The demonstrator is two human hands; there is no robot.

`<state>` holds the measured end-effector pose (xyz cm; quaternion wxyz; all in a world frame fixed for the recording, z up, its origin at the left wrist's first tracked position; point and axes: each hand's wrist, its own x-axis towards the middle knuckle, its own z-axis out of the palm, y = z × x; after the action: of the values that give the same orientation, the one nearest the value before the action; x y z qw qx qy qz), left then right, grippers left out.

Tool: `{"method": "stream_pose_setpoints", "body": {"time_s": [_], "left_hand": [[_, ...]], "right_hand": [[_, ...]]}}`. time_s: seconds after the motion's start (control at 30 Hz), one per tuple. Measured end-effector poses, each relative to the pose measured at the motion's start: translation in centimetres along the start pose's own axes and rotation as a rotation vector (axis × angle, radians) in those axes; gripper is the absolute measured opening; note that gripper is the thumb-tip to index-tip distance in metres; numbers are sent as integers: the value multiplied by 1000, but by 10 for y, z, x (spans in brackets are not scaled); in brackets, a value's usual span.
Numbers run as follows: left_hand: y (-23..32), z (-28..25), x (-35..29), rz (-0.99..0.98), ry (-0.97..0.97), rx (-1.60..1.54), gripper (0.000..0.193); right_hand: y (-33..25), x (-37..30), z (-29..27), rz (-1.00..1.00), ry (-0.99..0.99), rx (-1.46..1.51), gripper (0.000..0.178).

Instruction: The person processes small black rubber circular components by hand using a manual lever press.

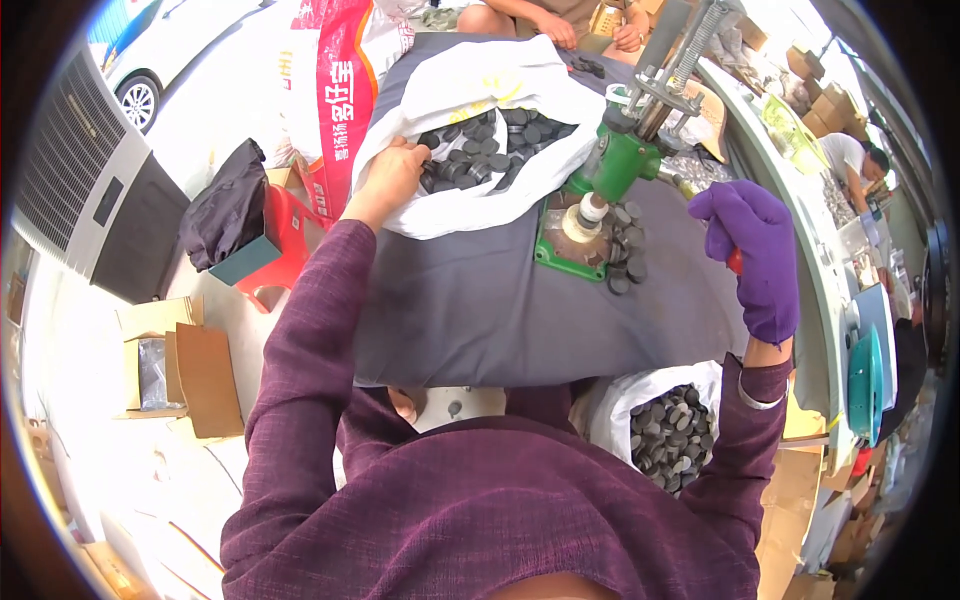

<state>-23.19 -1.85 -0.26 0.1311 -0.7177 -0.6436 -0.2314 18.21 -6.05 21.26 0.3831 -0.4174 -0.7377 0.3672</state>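
Note:
My bare left hand reaches over the near left rim of a white woven bag on the table. Its fingers are bent together, with the tips against small black round discs in the bag; what they pinch is hidden. In a purple glove, my right hand is closed round a red handle, of which only a bit shows. Between the hands stands a green hand press with a spring on top and a pale round die over its base. Several black discs lie beside the base, on its right.
A second white bag of discs sits by my lap. Left are a red stool with a box and dark cloth, an open carton and a grey air cooler. Another person's hands are across the table; someone works far right.

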Motion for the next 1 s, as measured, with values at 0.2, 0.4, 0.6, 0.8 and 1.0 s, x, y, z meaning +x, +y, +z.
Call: {"method": "stream_pose_setpoints", "body": {"time_s": [0.2,0.4,0.6,0.8,1.0], "left_hand": [[65,-24,-10,-351,238,-885,16],[144,3,-45,-426,-323,-904,19],[156,8,-66,-110,46,-446,27],[163,10,-73,67,115,-317,39],[193,5,-44,-253,29,-709,47]], "right_hand": [[5,-1,-4,3,1,-13,24],[5,0,-3,-70,0,8,25],[11,3,-6,-64,-32,24,26],[12,2,-7,-98,-25,40,28],[12,1,-6,-90,-31,4,29]]}}
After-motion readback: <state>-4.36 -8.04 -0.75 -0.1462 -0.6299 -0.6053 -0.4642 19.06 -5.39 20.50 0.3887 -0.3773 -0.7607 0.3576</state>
